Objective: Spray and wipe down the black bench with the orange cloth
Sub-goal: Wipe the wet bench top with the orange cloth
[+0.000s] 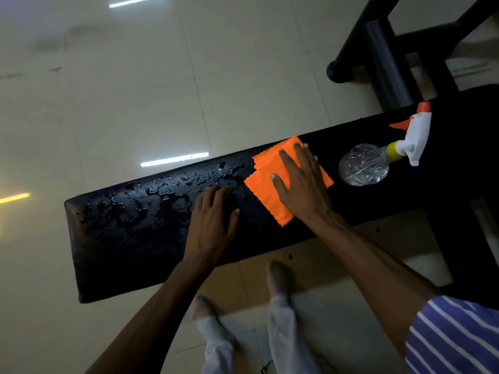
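- Right hand lies flat, fingers straight and spread, pressing the orange cloth onto the black worktop
- Left hand rests palm-down with relaxed fingers on the bare worktop, just left of the cloth, holding nothing
- Cloth is folded, zigzag-edged, seemingly microfibre
- Clear spray bottle lies on its side beyond the right hand
- Droplets bead on the worktop ahead of the left hand

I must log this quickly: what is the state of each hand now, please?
Left hand: open, fingers flat on the wet bench, holding nothing.
Right hand: open, fingers straight, pressing the orange cloth onto the bench.
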A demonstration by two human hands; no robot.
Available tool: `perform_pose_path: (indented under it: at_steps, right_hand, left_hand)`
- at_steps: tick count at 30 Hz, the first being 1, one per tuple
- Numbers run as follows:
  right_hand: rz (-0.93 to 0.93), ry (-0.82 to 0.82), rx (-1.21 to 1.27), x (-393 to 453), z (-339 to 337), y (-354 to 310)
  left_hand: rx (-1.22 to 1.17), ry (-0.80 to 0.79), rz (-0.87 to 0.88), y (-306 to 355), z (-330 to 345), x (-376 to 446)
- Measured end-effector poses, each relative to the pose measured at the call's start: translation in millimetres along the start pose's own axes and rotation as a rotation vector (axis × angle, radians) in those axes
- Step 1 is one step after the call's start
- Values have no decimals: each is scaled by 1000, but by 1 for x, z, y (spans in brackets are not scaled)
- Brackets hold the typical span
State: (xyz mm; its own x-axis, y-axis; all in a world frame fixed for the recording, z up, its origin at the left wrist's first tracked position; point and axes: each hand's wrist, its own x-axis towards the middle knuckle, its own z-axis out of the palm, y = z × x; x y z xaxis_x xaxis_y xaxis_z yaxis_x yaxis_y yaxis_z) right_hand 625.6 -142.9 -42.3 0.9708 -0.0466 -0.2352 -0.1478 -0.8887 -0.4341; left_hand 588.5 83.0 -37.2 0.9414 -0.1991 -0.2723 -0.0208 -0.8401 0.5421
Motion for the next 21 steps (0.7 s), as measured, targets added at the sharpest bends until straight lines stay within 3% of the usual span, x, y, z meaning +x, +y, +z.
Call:
perform_pose_path:
  at_steps: [7, 11, 16, 21]
  right_hand:
    - [-86, 48, -179, 14, 31, 26]
    - [-150, 93, -221, 36, 28, 39]
    - [-91, 164, -202, 70, 41, 13]
    - [-465, 17, -303, 15, 45, 32]
  left_hand:
    - [168, -18, -62, 2, 27, 17]
    - [179, 54, -97, 9, 39, 17]
    - [188, 89, -96, 3, 43, 16]
    - [197, 96, -111, 0, 24, 13]
